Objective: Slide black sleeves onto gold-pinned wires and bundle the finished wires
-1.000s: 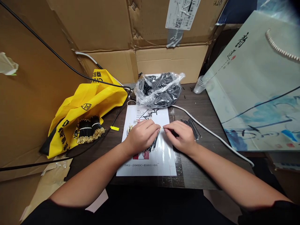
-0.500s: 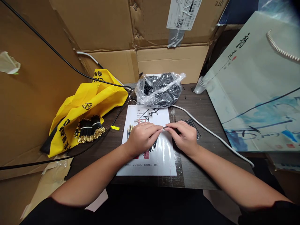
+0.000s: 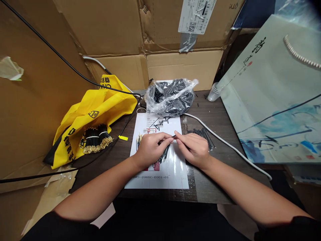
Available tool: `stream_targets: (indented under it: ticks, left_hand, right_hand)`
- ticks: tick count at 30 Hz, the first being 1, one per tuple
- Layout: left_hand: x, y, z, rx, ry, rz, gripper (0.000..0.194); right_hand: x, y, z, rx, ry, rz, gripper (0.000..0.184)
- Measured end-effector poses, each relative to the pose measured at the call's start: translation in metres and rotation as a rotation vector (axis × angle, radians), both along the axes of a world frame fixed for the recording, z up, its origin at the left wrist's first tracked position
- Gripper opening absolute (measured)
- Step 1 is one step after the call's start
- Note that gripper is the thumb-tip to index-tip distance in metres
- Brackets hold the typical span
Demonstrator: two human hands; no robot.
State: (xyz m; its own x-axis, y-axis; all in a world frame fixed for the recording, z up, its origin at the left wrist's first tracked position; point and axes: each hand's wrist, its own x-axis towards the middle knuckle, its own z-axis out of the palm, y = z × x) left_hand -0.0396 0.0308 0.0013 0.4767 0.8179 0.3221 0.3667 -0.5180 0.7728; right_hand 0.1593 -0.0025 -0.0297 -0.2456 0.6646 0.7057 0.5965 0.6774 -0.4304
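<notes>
Above a white printed sheet [image 3: 179,170], my left hand [image 3: 151,149] is closed in a pinch on a thin black wire [image 3: 173,136], most of which its fingers hide. The thumb and index finger of my right hand [image 3: 194,147] close around the wire's tip from the other side. Beneath my left hand, a bunch of black wires [image 3: 164,155] lies on the sheet, with gold-tipped ends [image 3: 139,138] poking out to its left. Short black tube pieces [image 3: 160,124] are scattered higher on the sheet. Right of it, more black wires [image 3: 200,134] lie in a row, partly behind my right hand.
A clear plastic bag [image 3: 173,97] full of black pieces sits behind the sheet. Banded gold-tipped wire bundles [image 3: 96,139] rest by a yellow bag [image 3: 92,103]. A white cable [image 3: 225,144] crosses at right, near plastic cups [image 3: 213,92] and a large paper bag [image 3: 273,90].
My right hand has shifted slightly left and its fingers have changed position at the wire's tip. My left hand stays almost in place. More of the wire row at right now shows.
</notes>
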Motion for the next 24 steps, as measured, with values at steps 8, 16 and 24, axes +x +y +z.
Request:
stream_targets:
  ticks: [8, 16, 24]
  left_hand:
    - [-0.001, 0.002, 0.002, -0.11, -0.04, -0.007, 0.016]
    - [0.001, 0.008, 0.007, -0.232, -0.131, 0.024, 0.016]
    - [0.002, 0.008, 0.006, -0.507, -0.351, 0.045, 0.024]
  right_hand:
    - [0.001, -0.002, 0.0, 0.015, -0.035, 0.025, 0.054]
    - [-0.006, -0.007, 0.015, -0.091, 0.165, -0.1, 0.046]
    - [-0.036, -0.019, 0.025, -0.437, 0.142, -0.002, 0.015]
